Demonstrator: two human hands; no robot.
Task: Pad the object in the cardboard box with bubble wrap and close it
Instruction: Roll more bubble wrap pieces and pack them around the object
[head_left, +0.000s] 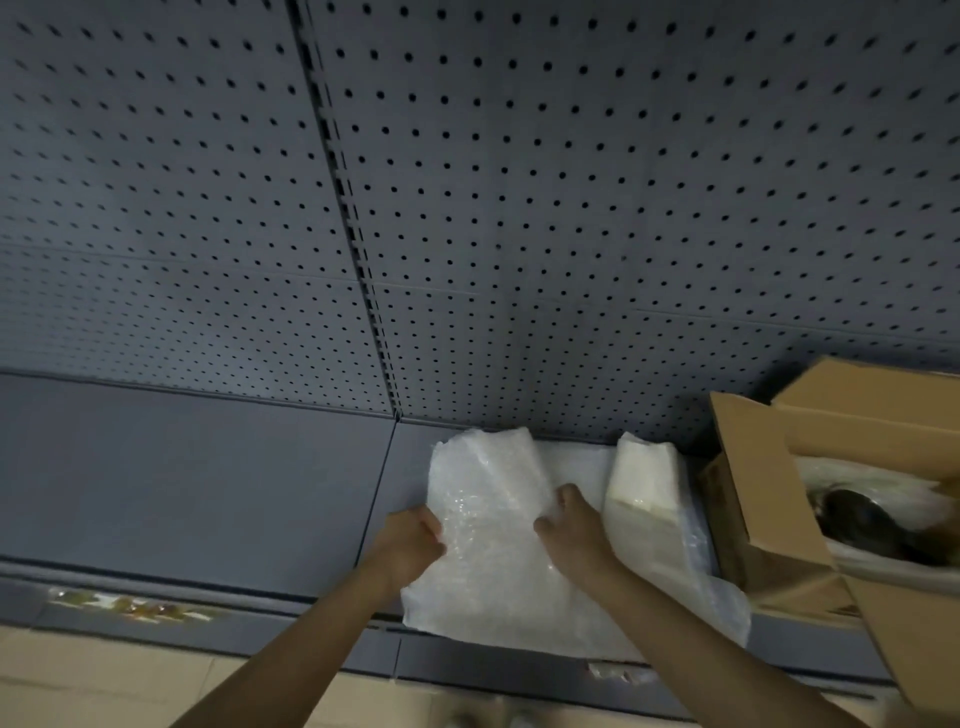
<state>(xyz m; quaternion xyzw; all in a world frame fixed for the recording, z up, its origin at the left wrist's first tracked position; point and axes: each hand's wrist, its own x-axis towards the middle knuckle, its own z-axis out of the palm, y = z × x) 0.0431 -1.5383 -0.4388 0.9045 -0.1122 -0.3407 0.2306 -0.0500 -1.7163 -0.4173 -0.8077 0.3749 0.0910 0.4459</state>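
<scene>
Down on the grey shelf (208, 488), both hands work a sheet of bubble wrap (493, 525) that lies near the shelf's middle, its near edge hanging just over the front lip. The left hand (410, 540) grips the sheet's left edge, fingers curled round it. The right hand (571, 525) presses on the sheet's right part with thumb spread; whether its fingers pinch the wrap or only press on it cannot be told. The far edge of the sheet curls upward against the perforated back panel (519, 208).

Just right of the sheet lies a folded stack of pale wrapping material (644, 499), touching or overlapping the sheet's right side. Beyond that stands the cardboard box (769, 509), at the right end of the shelf, its flaps standing open, one flap rising toward the back panel and another sticking out past the shelf's front edge. Inside, a dark object (862, 519) rests on clear wrap.

Left of the sheet the shelf runs bare to the frame's edge, with a blurred label strip (130, 605) along its front rail.
</scene>
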